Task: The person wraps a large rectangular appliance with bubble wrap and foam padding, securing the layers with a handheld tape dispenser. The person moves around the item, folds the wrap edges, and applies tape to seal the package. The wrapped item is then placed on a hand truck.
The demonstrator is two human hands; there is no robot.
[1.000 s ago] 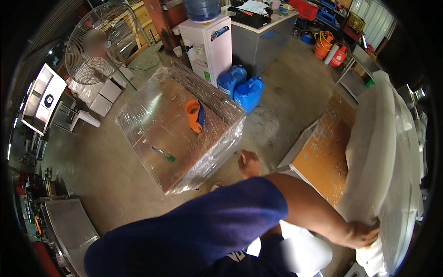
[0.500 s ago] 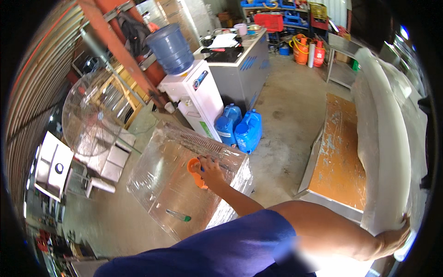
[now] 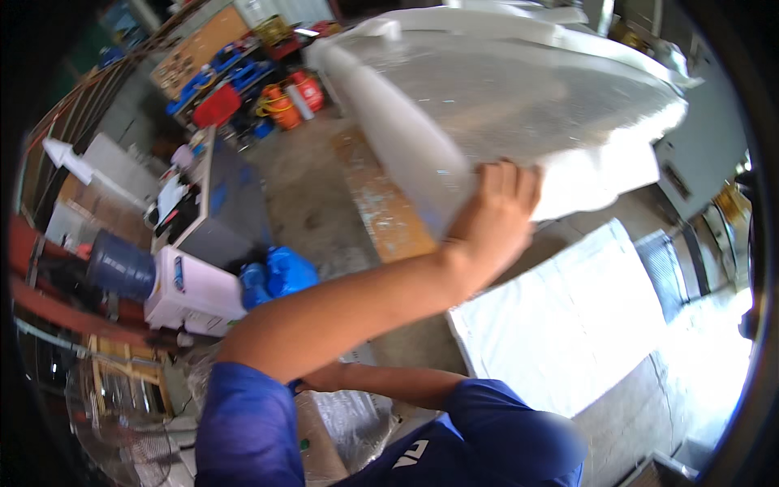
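My left arm reaches across to the right, over my right forearm. Its hand, my left hand (image 3: 501, 199), has its fingers curled over the near edge of a large flat panel (image 3: 487, 101) wrapped in clear film with white foam along its edges. Lower down, my right hand (image 3: 323, 378) is at a film-wrapped box (image 3: 357, 422). My left arm covers its fingers, so whatever they hold cannot be made out. A small green-ended tool (image 3: 305, 445) lies on that box, mostly hidden by my sleeve.
A worn orange board (image 3: 377, 195) lies under the panel's left side. A large white-covered block (image 3: 568, 316) stands at right. Farther left are blue jugs (image 3: 288, 272), a water dispenser (image 3: 195, 288), a counter (image 3: 231, 215) and gas cylinders (image 3: 280, 107).
My view has swung right, bringing the wrapped panel to the middle. My left hand stays at the panel's edge. The orange ring-shaped thing at my right hand is now out of sight.
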